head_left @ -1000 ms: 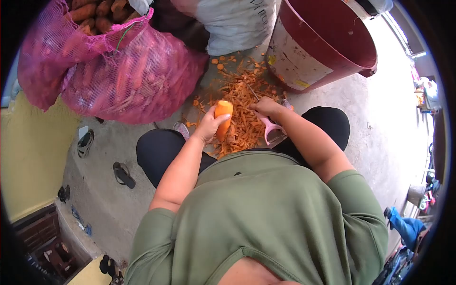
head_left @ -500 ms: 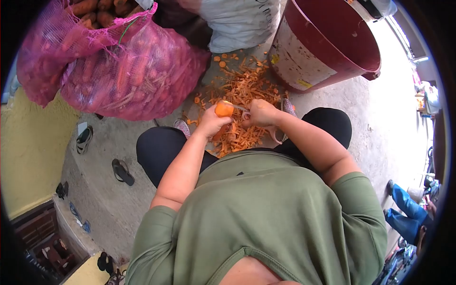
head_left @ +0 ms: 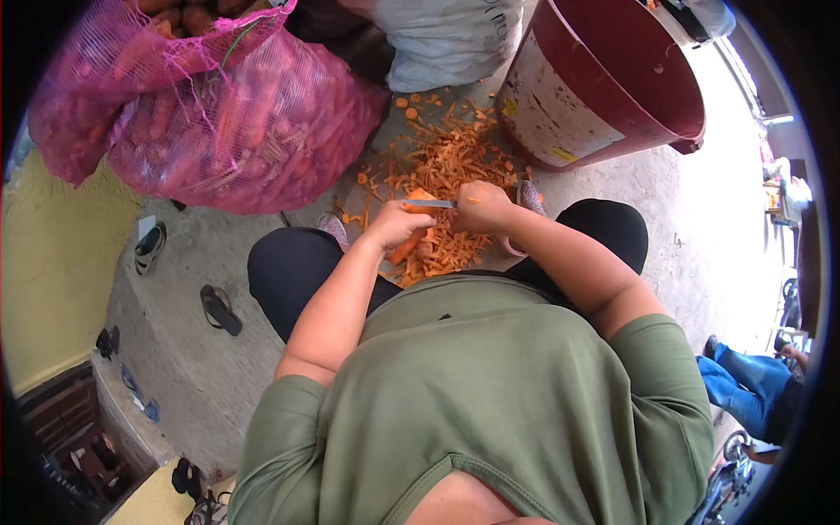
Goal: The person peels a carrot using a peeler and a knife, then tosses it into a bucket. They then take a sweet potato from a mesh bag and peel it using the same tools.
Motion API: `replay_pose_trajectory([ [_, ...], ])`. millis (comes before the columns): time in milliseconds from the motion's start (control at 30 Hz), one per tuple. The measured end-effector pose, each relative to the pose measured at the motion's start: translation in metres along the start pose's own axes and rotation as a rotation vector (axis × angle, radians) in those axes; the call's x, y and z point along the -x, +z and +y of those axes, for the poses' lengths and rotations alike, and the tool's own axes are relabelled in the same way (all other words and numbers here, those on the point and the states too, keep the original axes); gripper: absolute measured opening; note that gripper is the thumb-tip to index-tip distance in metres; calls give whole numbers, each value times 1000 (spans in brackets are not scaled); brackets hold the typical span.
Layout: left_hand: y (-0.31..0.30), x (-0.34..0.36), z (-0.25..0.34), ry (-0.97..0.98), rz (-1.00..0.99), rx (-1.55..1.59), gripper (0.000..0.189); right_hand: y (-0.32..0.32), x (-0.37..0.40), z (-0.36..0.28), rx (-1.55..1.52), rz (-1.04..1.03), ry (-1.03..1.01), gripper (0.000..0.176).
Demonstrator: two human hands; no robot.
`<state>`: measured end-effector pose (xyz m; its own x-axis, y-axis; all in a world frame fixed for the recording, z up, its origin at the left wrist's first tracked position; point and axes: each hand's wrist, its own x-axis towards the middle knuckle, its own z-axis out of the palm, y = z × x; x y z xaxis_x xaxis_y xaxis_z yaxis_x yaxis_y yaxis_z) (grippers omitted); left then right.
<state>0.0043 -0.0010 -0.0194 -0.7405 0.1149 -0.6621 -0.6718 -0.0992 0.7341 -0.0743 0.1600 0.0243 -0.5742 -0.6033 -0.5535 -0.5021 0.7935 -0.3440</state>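
Observation:
My left hand (head_left: 395, 226) is closed around a thick orange carrot (head_left: 406, 250), whose lower end sticks out below my fingers. In my right hand (head_left: 480, 207) is a knife (head_left: 430, 203); its blade lies across the upper part of the carrot and its handle is hidden in my fist. A bit of orange peel clings to the back of the right hand. Beneath both hands a heap of carrot peelings (head_left: 451, 162) covers the ground between my feet, with a few round cut ends at its far side.
A pink mesh sack (head_left: 254, 131) full of carrots stands at the upper left, beside a white sack (head_left: 451, 44). To the upper right is a large dark red bucket (head_left: 604, 87). Sandals (head_left: 220, 311) lie at left. A person in blue trousers (head_left: 744, 385) is at far right.
The knife blade has swung into plain view across the carrot. The carrot's top has tilted away, and the strip hanging below my right hand is gone from sight.

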Motion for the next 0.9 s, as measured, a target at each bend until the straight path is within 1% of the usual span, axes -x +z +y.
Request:
replay_pose_trajectory([
  [67, 2, 5, 5, -60, -21, 46, 22, 0, -3, -4, -19, -18, 58, 27],
  [167, 14, 9, 3, 126, -94, -398, 33, 20, -33, 12, -72, -27, 233, 28],
  [200, 23, 1, -13, 281, -170, -488, 39, 27, -42, 28, 7, -42, 146, 28],
  [233, 28, -4, -19, 277, -136, -578, 41, 37, -48, 48, 86, -62, 56, 29],
  [267, 25, 4, -11, 285, -41, -585, 43, 50, -55, 65, 17, -44, 2, 30],
  [300, 19, 10, -2, 296, 58, -589, 45, 46, -55, 62, -31, -86, 14, 32],
  [367, 6, 4, -4, 311, 109, -391, 48, 42, -48, 59, -125, -184, 53, 34],
  [400, 1, -3, -8, 316, 150, -384, 61, 46, -52, 59, -163, -143, 61, 31],
  [500, -5, -7, -12, 310, 186, -425, 56, 19, -43, 28, -272, -144, -21, 32],
  [600, -9, -11, -14, 273, 186, -376, 45, 18, -38, 11, -233, -161, -71, 31],
  [700, -15, -19, -23, 208, 171, -256, 38, 12, -37, -2, -125, -152, -86, 31],
  [800, -20, -23, -28, 159, 236, -357, 33, 16, -46, -2, -72, -208, -67, 30],
  [900, -22, -29, -39, 146, 253, -374, 34, 23, -57, -2, -80, -239, 5, 30],
])
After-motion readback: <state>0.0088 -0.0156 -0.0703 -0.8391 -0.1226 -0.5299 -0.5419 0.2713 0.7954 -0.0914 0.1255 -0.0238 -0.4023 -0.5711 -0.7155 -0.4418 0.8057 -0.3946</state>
